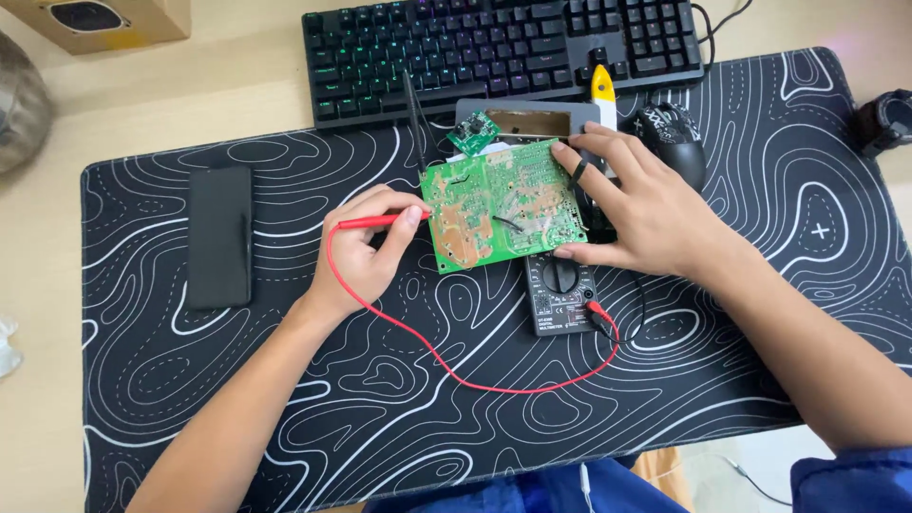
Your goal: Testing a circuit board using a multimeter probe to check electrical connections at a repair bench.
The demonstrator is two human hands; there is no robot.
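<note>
The left hand [361, 249] pinches a slim red probe [372, 222] against the green circuit board [501, 203] (solder side up). The right hand [638, 204], fingers spread, steadies the board, seemingly over a black multimeter [560, 293].

A pale wooden counter [256, 90] fills the view, lit evenly by soft daylight. Most of it lies under a black mat [475, 418] with white contour lines, which spreads beneath both hands. Beyond the hands stands a black keyboard [494, 47] with coloured backlight, its cable running off past the right hand. A black mouse [676, 138] sits just beyond the right hand. Well to the left of the left hand a black phone [219, 236] lies flat on the mat. In the far left corner stands a cardboard box [104, 21]; a dark watch [885, 119] rests at the far right edge.
</note>
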